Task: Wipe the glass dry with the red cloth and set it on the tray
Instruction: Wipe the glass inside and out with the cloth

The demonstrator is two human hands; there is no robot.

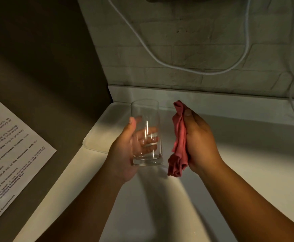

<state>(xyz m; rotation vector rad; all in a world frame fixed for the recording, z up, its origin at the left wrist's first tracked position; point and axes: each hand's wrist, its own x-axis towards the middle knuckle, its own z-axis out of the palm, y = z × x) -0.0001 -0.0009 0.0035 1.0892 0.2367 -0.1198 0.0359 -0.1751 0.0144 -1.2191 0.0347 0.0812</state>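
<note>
red cloth bunched in my right hand, just beside glass gripped upright in left hand; tray bare, placing left.

Both bare forearms come in from the bottom and angle up toward the middle, left from the lower left and right from the lower right. The left hand is turned palm inward, thumb pointing up along the near side of the glass and fingers curled round the far side, so you see them through it; it's gripping the lower half. The right hand sits just beside it, palm facing left, thumb up top and fingers closed, pinching the bunched cloth against the palm. The hands are near each other but not touching.
</note>
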